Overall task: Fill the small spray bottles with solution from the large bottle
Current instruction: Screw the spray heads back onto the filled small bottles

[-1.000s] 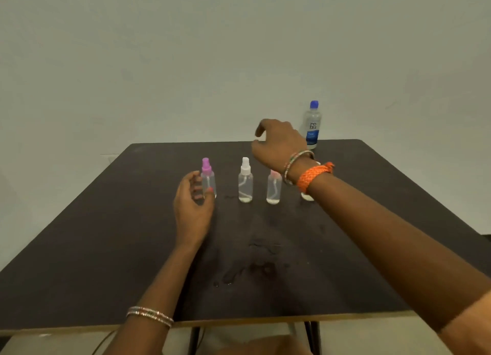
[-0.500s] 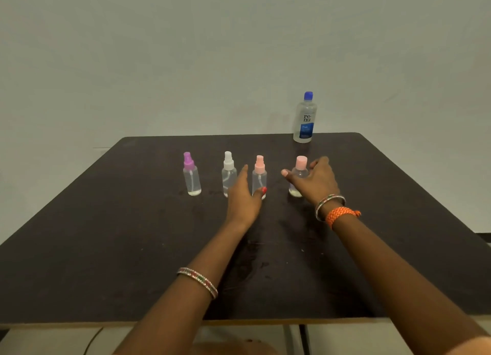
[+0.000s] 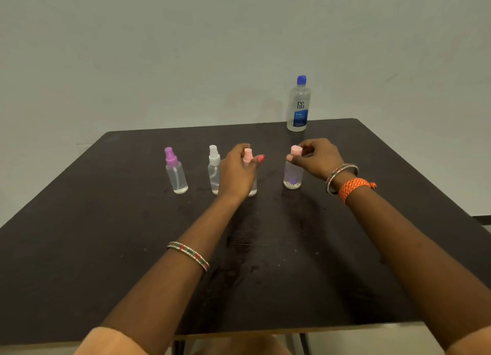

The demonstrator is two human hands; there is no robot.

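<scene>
The left hand (image 3: pixel 237 172) is curling around the third spray bottle (image 3: pixel 249 168), fingers at its pink sprayer. The right hand (image 3: pixel 317 158) is pinching the pink cap (image 3: pixel 295 150) of the fourth spray bottle (image 3: pixel 292 178). The purple-capped bottle (image 3: pixel 176 172) and white-capped bottle (image 3: pixel 214 172) are standing left, untouched. The large solution bottle (image 3: pixel 298 105) is standing at the dark table (image 3: pixel 79 235)'s far edge, behind the right hand.

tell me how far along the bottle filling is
Early. All four small bottles hold only a little liquid at the bottom. In hand: the left hand grips the pink-topped spray bottle; the right hand pinches the pink cap. Left: the large bottle stands capped, untouched.
</scene>
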